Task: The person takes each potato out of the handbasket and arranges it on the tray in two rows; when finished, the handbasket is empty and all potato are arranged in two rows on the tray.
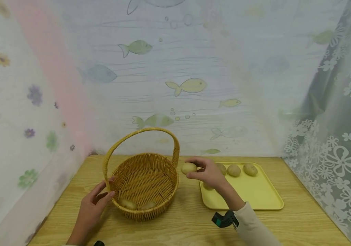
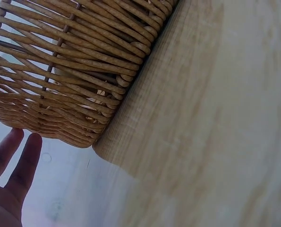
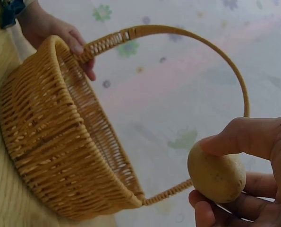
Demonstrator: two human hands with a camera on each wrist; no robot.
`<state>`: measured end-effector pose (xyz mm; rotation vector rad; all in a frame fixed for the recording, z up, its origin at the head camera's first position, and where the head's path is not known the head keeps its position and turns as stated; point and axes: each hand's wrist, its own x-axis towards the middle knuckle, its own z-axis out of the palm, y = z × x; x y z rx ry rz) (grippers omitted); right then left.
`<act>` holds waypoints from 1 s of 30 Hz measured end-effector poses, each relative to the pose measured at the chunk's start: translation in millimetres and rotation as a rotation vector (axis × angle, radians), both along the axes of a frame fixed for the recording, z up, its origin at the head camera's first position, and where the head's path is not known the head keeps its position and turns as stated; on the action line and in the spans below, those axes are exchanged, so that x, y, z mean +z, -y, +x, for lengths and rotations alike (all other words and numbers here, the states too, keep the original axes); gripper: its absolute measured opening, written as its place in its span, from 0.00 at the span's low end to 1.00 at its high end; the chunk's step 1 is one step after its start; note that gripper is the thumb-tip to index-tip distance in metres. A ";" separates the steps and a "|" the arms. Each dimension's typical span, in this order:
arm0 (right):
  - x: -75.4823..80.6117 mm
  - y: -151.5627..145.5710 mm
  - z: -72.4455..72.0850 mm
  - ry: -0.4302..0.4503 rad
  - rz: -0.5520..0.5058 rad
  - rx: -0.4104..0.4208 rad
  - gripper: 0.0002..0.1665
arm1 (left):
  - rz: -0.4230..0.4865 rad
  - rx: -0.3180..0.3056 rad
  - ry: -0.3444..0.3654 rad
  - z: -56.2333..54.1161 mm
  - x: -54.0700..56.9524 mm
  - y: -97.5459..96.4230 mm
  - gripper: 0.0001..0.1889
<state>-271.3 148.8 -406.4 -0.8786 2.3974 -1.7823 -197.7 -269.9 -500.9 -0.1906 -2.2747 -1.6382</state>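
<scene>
My right hand (image 1: 207,172) pinches a potato (image 1: 188,168) between thumb and fingers, just right of the wicker basket (image 1: 146,213). In the right wrist view the held potato (image 3: 216,172) is pale brown and smooth, apart from the basket's rim. With thumb and fingers my left hand (image 1: 92,203) holds the basket's left rim by the foot of its tall arched handle (image 1: 141,130). Inside the basket, near the front wall, lie two potatoes (image 1: 128,204). On the yellow tray (image 1: 249,194) are several more potatoes (image 1: 234,170), one partly hidden by my right hand.
Basket and tray stand side by side on a wooden table (image 1: 181,225). A curtain with fish prints (image 1: 191,85) hangs behind it, and flower-printed sheets (image 1: 34,143) close off both sides.
</scene>
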 end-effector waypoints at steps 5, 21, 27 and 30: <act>0.0 -10.1 1.7 0.005 0.009 -0.026 0.27 | -0.016 -0.027 -0.124 -6.3 -4.9 1.7 0.28; -0.6 -32.1 6.1 0.018 -0.013 -0.058 0.28 | -0.024 -0.075 -0.216 -7.5 -4.7 1.8 0.26; -1.8 -38.7 6.9 0.019 0.003 -0.085 0.28 | -0.014 -0.071 -0.206 -5.7 -2.5 0.0 0.27; -3.3 -43.8 7.5 0.014 0.015 -0.102 0.27 | -0.014 -0.069 -0.205 -4.8 -1.6 -1.0 0.28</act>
